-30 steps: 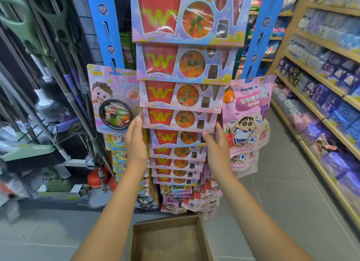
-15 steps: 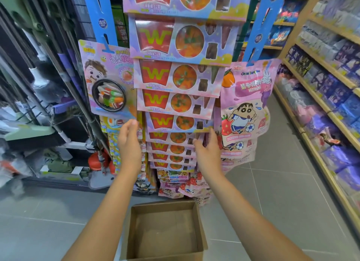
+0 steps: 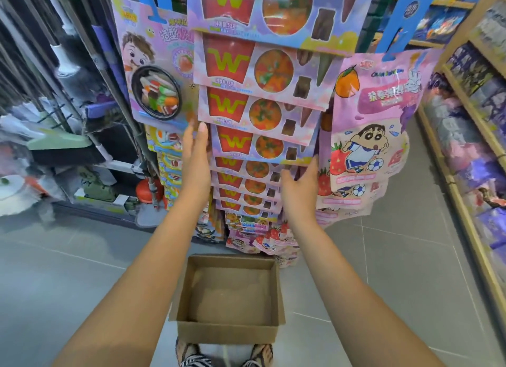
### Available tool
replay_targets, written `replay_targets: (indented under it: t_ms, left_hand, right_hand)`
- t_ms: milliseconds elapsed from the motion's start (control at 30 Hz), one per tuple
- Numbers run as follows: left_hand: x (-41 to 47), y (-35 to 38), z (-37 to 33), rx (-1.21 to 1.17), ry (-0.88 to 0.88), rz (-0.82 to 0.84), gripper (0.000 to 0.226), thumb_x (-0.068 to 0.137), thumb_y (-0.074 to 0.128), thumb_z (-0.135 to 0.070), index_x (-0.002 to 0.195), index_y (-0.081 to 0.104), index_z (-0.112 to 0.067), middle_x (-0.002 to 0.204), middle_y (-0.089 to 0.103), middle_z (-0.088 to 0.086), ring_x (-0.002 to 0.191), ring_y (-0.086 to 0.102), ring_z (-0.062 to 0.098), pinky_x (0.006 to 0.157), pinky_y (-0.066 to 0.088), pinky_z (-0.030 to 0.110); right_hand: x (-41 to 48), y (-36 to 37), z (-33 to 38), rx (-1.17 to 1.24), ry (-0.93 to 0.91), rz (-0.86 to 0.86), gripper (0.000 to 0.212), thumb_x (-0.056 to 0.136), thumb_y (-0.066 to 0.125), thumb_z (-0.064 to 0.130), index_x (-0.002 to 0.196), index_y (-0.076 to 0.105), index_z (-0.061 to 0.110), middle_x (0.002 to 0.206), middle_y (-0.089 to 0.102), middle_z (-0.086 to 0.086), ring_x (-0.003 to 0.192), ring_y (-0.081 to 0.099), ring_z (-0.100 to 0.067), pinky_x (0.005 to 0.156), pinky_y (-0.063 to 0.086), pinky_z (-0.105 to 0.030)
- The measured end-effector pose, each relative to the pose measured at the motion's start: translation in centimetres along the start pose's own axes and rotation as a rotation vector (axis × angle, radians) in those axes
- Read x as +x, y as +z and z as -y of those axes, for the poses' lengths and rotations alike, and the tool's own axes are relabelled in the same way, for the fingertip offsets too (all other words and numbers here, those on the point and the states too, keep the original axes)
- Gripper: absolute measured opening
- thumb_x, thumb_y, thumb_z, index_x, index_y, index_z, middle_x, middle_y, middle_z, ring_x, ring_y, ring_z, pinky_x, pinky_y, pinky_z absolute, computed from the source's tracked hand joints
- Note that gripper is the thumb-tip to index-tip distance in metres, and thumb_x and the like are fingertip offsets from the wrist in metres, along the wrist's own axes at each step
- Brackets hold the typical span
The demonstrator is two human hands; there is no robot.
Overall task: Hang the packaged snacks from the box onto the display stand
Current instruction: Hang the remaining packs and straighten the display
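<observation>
Though loosely spread, fingers (image 3: 203,136) of left hand (image 3: 195,162) and right hand (image 3: 299,187) against glossy, flat rectangular snack packs (image 3: 235,142).

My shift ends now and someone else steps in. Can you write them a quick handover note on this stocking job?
Left hand: open, straight fingers against the left edge of the hanging W-logo gummy packs.
Right hand: open, resting on the column's right edge, lower down.
Cardboard box: on the floor below the display stand, between the arms; only its bare bottom shows inside.
Done: the packs hang in one overlapping column, and neither hand holds one.
Left: probably just squaring the column and clearing the box.
</observation>
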State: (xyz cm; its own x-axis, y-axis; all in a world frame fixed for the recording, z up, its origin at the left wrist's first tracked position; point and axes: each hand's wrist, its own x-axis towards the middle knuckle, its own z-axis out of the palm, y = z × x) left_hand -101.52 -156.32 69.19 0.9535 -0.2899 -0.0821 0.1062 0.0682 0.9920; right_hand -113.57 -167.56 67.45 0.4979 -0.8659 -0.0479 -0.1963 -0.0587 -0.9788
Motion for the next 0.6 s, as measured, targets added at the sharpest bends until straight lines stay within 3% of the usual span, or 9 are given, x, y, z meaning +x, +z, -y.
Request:
replay_targets:
  t_ms: [67,100,267,300,367,400,433,533,600]
  left_hand:
    - [-0.2,-0.2,-0.3,-0.006,0.011,0.018,0.046,0.099,0.033,-0.05,0.144,0.033,-0.037,0.137,0.05,-0.006,0.116,0.054,0.01,0.073,0.046,0.013]
    - [-0.1,-0.3,-0.4,-0.001,0.018,0.029,0.044,0.1,0.032,-0.05,0.142,0.036,-0.037,0.135,0.052,-0.007,0.115,0.055,0.009,0.071,0.045,0.013]
    - [0.1,-1.0,-0.7,-0.018,0.019,0.082,0.039,0.1,0.034,-0.049,0.136,0.041,-0.037,0.134,0.056,-0.006,0.116,0.057,0.012,0.077,0.044,0.019]
    - [0.1,-1.2,-0.7,-0.023,0.018,0.096,0.039,0.099,0.035,-0.05,0.136,0.041,-0.037,0.135,0.055,-0.006,0.117,0.057,0.012,0.08,0.045,0.021]
    - [0.1,-1.8,-0.8,-0.028,0.026,0.099,0.036,0.098,0.037,-0.051,0.131,0.045,-0.039,0.139,0.052,-0.007,0.123,0.052,0.011,0.094,0.045,0.027]
    - [0.2,-2.1,-1.0,-0.018,0.031,0.09,0.033,0.098,0.038,-0.052,0.127,0.047,-0.04,0.138,0.051,-0.009,0.125,0.049,0.01,0.1,0.043,0.032]
    - [0.4,-2.4,-1.2,-0.006,0.037,0.078,0.029,0.097,0.039,-0.051,0.123,0.05,-0.041,0.137,0.052,-0.011,0.126,0.048,0.009,0.105,0.041,0.036]
    - [0.9,-3.1,-1.7,0.004,0.042,0.076,0.021,0.099,0.04,-0.045,0.115,0.053,-0.039,0.126,0.055,-0.015,0.123,0.049,0.007,0.105,0.04,0.034]
    - [0.9,-3.3,-2.1,0.015,0.043,0.099,0.02,0.099,0.04,-0.045,0.115,0.053,-0.039,0.119,0.055,-0.019,0.119,0.05,0.006,0.1,0.041,0.029]
  right_hand:
    - [0.1,0.0,0.0,0.028,0.009,-0.008,0.06,0.092,0.055,0.007,0.145,0.032,0.024,0.114,0.047,0.019,0.103,0.046,0.003,0.086,0.039,-0.017]
    - [0.2,-0.1,-0.1,0.032,0.005,-0.016,0.057,0.091,0.055,0.007,0.142,0.037,0.025,0.112,0.052,0.017,0.099,0.05,0.002,0.081,0.04,-0.014]
    - [0.0,-0.4,0.3,0.062,0.039,0.01,0.058,0.092,0.055,0.006,0.145,0.036,0.02,0.123,0.048,0.016,0.111,0.045,0.0,0.068,0.035,0.004]
    - [0.0,-0.4,0.3,0.055,0.037,-0.002,0.055,0.092,0.055,0.009,0.143,0.039,0.019,0.127,0.05,0.015,0.114,0.048,-0.003,0.072,0.039,0.002]
    - [0.2,-0.2,0.2,0.026,0.017,-0.035,0.05,0.09,0.057,0.015,0.139,0.045,0.017,0.13,0.058,0.006,0.119,0.054,-0.014,0.091,0.049,-0.021]
    - [0.3,-0.2,0.3,0.014,0.013,-0.046,0.05,0.089,0.058,0.015,0.138,0.046,0.017,0.128,0.06,0.003,0.118,0.055,-0.017,0.095,0.049,-0.031]
    - [0.4,-0.1,0.4,0.018,0.015,-0.051,0.053,0.088,0.057,0.014,0.14,0.043,0.018,0.129,0.059,0.003,0.116,0.055,-0.016,0.094,0.05,-0.032]
    - [0.2,0.2,1.3,0.014,-0.004,-0.014,0.074,0.091,0.056,0.012,0.153,0.02,0.028,0.137,0.045,0.014,0.101,0.055,-0.003,0.068,0.043,-0.005]
    - [0.1,0.4,1.9,0.016,-0.045,0.018,0.08,0.091,0.056,0.01,0.154,0.014,0.033,0.141,0.041,0.014,0.095,0.057,0.005,0.069,0.045,-0.002]
